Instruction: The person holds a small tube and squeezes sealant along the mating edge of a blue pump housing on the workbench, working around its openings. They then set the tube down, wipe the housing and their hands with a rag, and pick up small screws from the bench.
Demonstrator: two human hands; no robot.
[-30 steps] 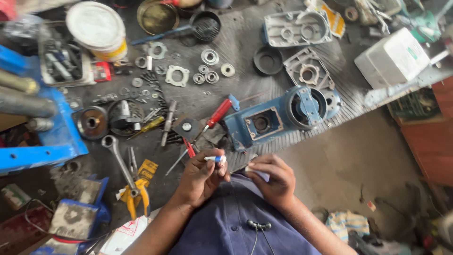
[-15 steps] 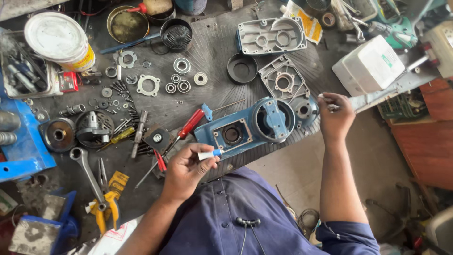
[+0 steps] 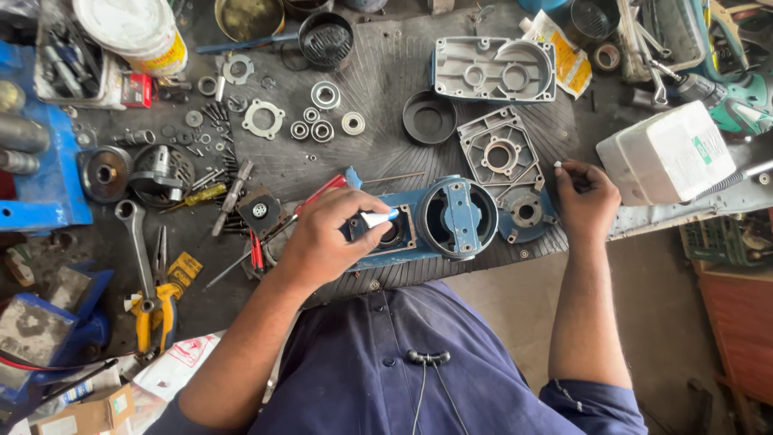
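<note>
cluttered workbench (image 3: 386,89), left hand (image 3: 322,238) gripping small white tube (image 3: 377,217) over blue housing (image 3: 439,225), right hand (image 3: 586,201) pinching tiny white cap (image 3: 557,164)

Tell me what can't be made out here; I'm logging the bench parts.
Head view:
- Square opening of the blue housing: covered by the left hand and its small tube.
- White bit at the right hand: too small to identify.
- White bucket: cut off by the top edge.

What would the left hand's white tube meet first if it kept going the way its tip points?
The left hand aims the white tube rightward, so it would probably first meet the blue housing at its square opening; depth is unclear.
</note>
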